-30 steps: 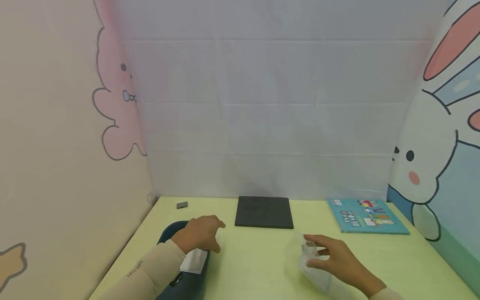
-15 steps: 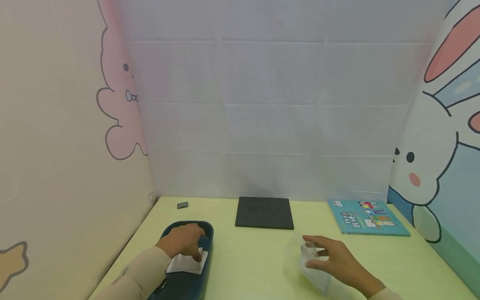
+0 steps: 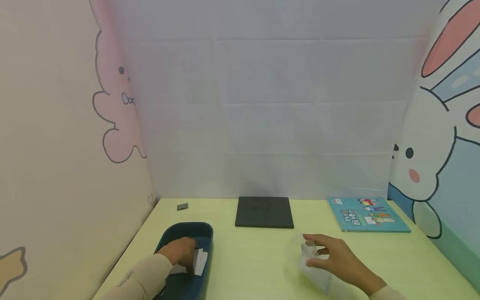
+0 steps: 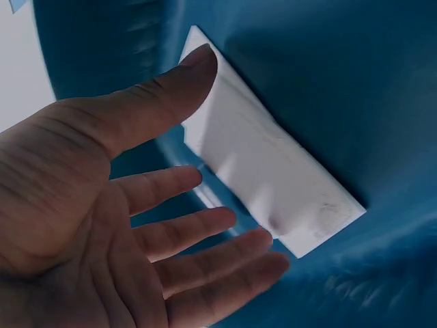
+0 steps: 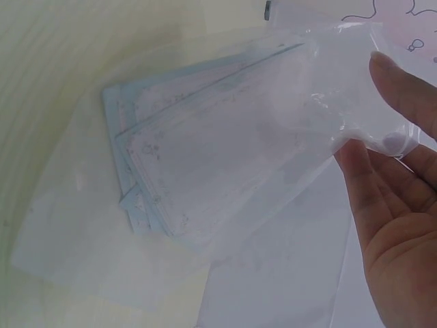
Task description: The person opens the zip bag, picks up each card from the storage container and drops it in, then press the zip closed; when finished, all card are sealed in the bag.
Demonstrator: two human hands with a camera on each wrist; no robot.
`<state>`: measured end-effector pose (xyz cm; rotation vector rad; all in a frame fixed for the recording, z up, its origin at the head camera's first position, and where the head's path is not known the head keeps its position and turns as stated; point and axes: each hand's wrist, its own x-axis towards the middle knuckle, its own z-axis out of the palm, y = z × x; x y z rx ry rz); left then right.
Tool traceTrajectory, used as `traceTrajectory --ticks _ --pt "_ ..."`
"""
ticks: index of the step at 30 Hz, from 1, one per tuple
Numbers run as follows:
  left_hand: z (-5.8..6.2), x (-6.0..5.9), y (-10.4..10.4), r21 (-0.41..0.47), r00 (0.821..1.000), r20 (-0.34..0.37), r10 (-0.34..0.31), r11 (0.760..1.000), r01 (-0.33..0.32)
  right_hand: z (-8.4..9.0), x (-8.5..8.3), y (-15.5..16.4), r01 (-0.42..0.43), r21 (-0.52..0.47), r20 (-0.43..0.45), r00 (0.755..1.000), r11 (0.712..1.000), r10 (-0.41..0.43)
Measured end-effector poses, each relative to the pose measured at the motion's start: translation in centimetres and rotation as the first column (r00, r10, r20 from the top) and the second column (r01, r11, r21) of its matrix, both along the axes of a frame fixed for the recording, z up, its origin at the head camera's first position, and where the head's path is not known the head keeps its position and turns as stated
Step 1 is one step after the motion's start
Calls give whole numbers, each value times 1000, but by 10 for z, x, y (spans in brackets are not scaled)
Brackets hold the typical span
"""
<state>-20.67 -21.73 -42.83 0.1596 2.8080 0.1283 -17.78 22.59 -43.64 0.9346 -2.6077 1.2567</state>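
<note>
My left hand reaches down into a dark blue bin at the lower left. Lying in that bin is a flat white rectangular piece, like paper or card. In the left wrist view the thumb overlaps its upper end and the loosely extended fingers are by its long edge; contact is unclear. My right hand holds a clear plastic bag by its mouth, thumb and fingers apart around the opening. Through the plastic, the right wrist view shows several pale cards with light blue borders, fanned out.
A black flat square lies at the back middle of the pale yellow table. Blue picture book lies back right, and a small grey block back left. Curtain-like walls stand behind and on both sides.
My left hand has moved from above the right rim of the bin down and left into it, over the white piece. The right hand and the bag stay in place.
</note>
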Motion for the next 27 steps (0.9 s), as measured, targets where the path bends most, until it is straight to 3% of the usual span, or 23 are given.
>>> traceTrajectory --ticks 5,12,16,27 --pt "-10 2 -3 -51 999 -20 -29 998 28 2 -2 0 -2 16 8 1000 1000 2" --pt "-9 1 -6 -59 985 -142 -97 994 89 2 -3 0 9 1 36 999 1000 -9" --pt "-9 0 -8 -88 976 -178 -125 990 111 1 -4 -1 17 0 34 999 1000 -17" --pt "-14 -1 -11 -125 968 -180 -173 980 152 -5 -3 -1 21 -10 38 999 1000 -21"
